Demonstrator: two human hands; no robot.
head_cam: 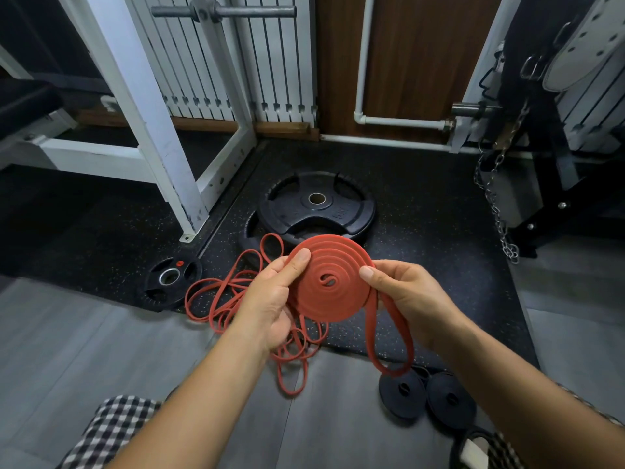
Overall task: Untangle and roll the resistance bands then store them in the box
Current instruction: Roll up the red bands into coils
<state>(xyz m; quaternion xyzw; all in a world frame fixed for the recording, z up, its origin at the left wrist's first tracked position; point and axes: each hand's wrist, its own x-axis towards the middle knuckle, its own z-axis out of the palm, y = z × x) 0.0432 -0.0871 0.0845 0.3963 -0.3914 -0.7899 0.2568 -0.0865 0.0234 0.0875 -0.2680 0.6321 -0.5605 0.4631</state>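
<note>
A wide red resistance band is wound into a flat spiral coil between both hands. My left hand grips the coil's left edge, thumb on its face. My right hand pinches the right edge, and the band's loose tail hangs from it in a loop. A tangle of thin red bands lies on the floor below and left of the coil. Two rolled black bands lie side by side on the floor at the lower right. No box is in view.
A large black weight plate lies on the speckled rubber mat ahead, a small plate to the left. A white rack frame stands at left, a chain and a machine at right. My checked shorts show at the bottom.
</note>
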